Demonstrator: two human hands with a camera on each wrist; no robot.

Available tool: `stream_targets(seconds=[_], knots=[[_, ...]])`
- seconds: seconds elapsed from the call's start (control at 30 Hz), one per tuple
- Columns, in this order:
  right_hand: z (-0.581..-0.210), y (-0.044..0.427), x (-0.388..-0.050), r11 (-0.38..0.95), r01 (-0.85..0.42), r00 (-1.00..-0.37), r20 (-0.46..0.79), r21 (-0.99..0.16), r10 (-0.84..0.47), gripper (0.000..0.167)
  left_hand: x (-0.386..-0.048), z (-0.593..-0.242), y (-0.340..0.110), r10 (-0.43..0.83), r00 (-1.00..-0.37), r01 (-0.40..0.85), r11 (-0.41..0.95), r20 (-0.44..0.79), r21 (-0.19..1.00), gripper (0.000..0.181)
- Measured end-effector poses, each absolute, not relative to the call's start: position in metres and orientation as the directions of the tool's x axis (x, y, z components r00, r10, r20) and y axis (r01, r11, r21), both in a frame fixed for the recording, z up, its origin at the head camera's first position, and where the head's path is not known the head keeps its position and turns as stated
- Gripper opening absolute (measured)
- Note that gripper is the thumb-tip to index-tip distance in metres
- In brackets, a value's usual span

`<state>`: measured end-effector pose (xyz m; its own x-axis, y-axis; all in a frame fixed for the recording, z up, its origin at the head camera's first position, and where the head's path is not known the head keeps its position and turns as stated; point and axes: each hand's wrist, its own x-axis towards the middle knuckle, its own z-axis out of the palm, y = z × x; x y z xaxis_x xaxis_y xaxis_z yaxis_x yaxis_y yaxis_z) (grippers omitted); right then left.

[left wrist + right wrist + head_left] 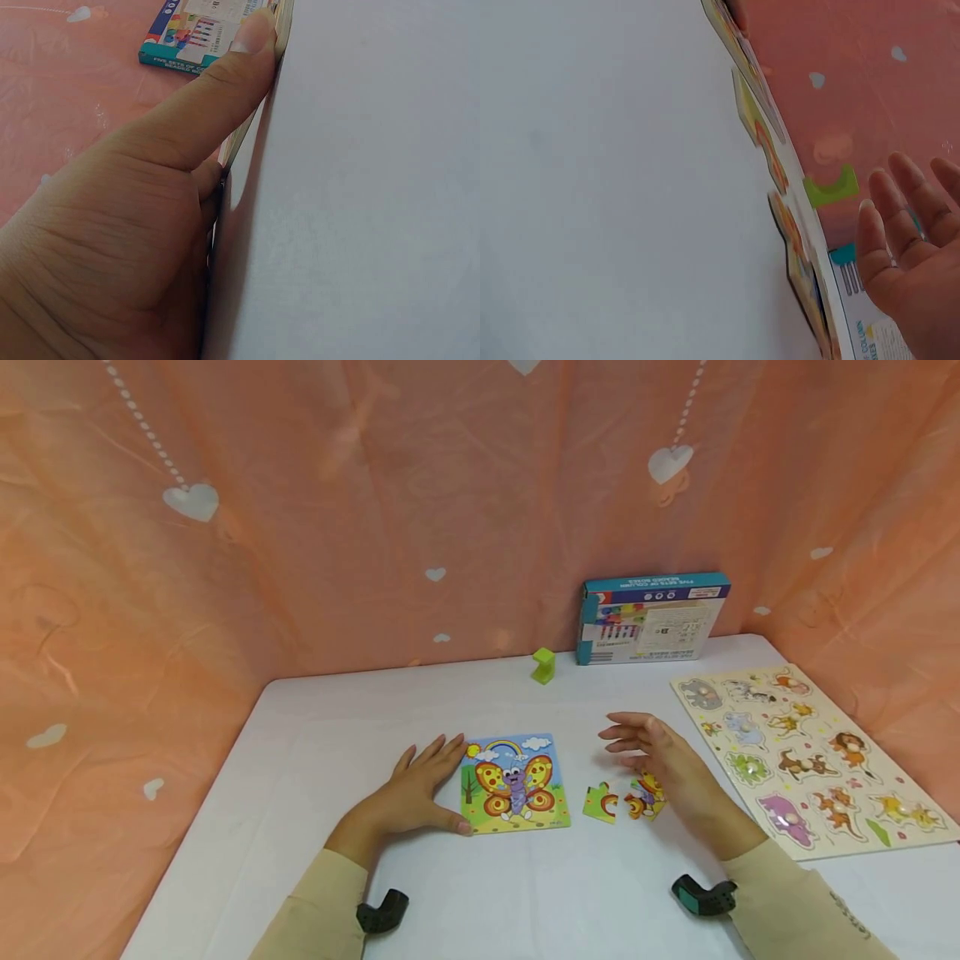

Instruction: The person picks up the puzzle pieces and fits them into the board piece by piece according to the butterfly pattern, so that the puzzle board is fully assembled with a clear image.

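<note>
A square butterfly picture board (515,783) lies flat on the white table. My left hand (416,793) rests at its left edge, fingers spread and thumb at the lower left corner; in the left wrist view the thumb of this hand (135,202) touches the board's edge. To the board's right lie a green puzzle piece (600,802) and a multicoloured one (647,798). Above and beside the multicoloured piece, my right hand (667,768) is raised with loosely bent fingers and holds nothing. The right wrist view shows this hand (919,255) with its fingers apart.
A large animal puzzle board (813,756) lies at the right of the table (315,727). At the back stand a blue and white box (651,620) and a small green block (543,666). A pink cloth with hearts (360,527) hangs behind and at both sides.
</note>
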<state>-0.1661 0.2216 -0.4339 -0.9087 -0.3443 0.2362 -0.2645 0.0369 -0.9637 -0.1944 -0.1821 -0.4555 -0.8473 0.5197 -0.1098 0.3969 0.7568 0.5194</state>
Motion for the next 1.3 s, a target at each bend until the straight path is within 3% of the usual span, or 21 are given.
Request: stream_targets(seconds=[0.5,0.7,0.97,1.3], knots=[[-0.435,0.247,-0.172,0.036,-0.250,-0.935,0.231,-0.968,-0.267,0.051,-0.194,-0.460,-0.184,0.515,-0.853,0.401,0.747,-0.082,0.530,0.131],[-0.433,0.255,-0.172,0.150,-0.217,-0.955,0.178,-0.965,-0.236,0.055,-0.194,-0.456,-0.183,0.515,-0.850,0.390,0.755,-0.110,0.527,0.130],[-0.430,0.263,-0.174,0.383,-0.067,-0.955,-0.053,-0.921,-0.293,0.062,-0.193,-0.456,-0.183,0.521,-0.848,0.398,0.747,-0.097,0.533,0.130],[-0.433,0.271,-0.177,0.615,-0.255,-0.910,-0.030,-0.746,-0.414,0.066,-0.196,-0.464,-0.185,0.514,-0.854,0.396,0.742,-0.080,0.540,0.132]])
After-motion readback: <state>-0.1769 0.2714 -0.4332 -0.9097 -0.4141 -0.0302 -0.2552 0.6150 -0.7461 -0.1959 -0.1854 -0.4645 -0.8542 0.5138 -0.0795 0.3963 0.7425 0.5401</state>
